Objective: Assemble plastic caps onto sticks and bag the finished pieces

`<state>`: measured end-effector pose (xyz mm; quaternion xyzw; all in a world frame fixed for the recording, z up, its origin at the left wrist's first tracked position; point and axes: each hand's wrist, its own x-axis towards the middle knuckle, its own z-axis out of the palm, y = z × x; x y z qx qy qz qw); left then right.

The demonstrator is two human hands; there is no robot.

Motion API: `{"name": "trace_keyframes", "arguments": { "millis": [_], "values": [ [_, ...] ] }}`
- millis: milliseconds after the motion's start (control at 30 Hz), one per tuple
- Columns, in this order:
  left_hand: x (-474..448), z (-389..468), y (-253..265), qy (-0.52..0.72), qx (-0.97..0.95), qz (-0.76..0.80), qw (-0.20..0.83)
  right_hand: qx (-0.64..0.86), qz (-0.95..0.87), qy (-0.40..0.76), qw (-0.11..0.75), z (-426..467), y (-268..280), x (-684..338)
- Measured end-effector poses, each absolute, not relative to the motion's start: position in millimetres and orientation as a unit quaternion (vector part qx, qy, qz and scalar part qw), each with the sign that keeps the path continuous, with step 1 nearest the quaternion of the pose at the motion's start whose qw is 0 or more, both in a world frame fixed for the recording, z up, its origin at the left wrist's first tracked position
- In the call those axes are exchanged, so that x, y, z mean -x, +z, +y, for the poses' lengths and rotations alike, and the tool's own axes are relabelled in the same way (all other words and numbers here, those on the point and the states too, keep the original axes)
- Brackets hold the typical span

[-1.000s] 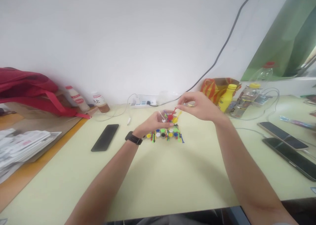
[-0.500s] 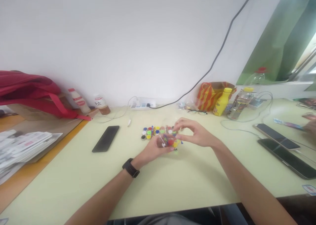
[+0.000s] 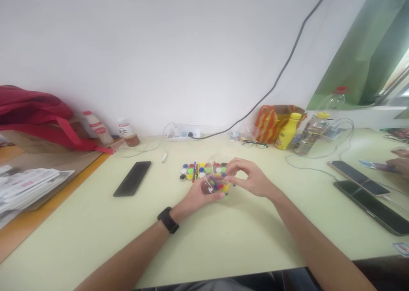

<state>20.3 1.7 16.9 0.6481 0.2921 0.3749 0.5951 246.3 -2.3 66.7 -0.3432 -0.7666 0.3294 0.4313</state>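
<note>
In the head view, my left hand [image 3: 200, 194] is wrapped round a see-through plastic container [image 3: 214, 182] with red, yellow, blue and white pieces in it. Whether its walls are stiff or soft I cannot tell. At its upper right side, my right hand [image 3: 247, 177] has thumb and forefinger pinched together; what is between the fingertips is too small to make out. Just behind both hands lie rows of small round coloured pots [image 3: 189, 171], capped in blue, white, red, green, yellow and black. Thin coloured sticks [image 3: 195, 171] lie among them. My hands partly hide the pots on the right.
A black phone [image 3: 132, 179] lies to the left, two more phones [image 3: 359, 178] to the right. Along the wall stand a power strip [image 3: 183, 135], glasses [image 3: 254, 144], a striped bag [image 3: 267, 122], a yellow bottle [image 3: 288, 131] and clear bottles. Another person's hand [image 3: 401, 161] shows far right.
The thumb and forefinger of my right hand, apart before, have come together beside the container. My left hand keeps its hold. The view has shifted slightly.
</note>
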Motion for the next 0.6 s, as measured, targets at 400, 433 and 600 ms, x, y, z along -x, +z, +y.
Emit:
{"name": "trace_keyframes", "arguments": {
  "millis": [400, 433, 600],
  "values": [
    [-17, 8, 24, 0.459, -0.63, 0.358, 0.514, 0.342, -0.63, 0.516, 0.469, 10, 42, -238],
    [-16, 10, 23, 0.467, -0.626, 0.356, 0.513, 0.344, -0.625, 0.516, 0.474, 9, 40, -237],
    [-10, 19, 21, 0.514, -0.586, 0.373, 0.503, 0.358, -0.618, 0.514, 0.475, 6, 36, -226]
  ]
}}
